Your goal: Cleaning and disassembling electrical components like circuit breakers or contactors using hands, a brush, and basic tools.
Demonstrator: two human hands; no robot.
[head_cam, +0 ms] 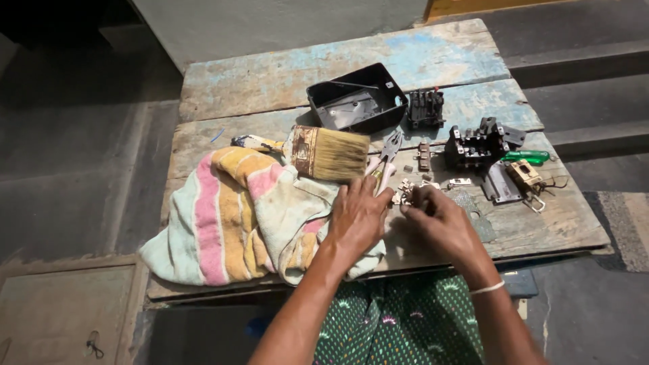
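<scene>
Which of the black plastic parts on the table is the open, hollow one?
The black tray-like housing at the back, behind the paintbrush. It lies open side up; the other black parts to its right are blocky.

Weathered plank surface with flaking blue paint, lit brightly from above. Grey concrete wall behind, dim floor to the left. Concrete steps rising on the right. Strip of yellow-painted edge at top. Flat panel low at left, in shadow.
</scene>
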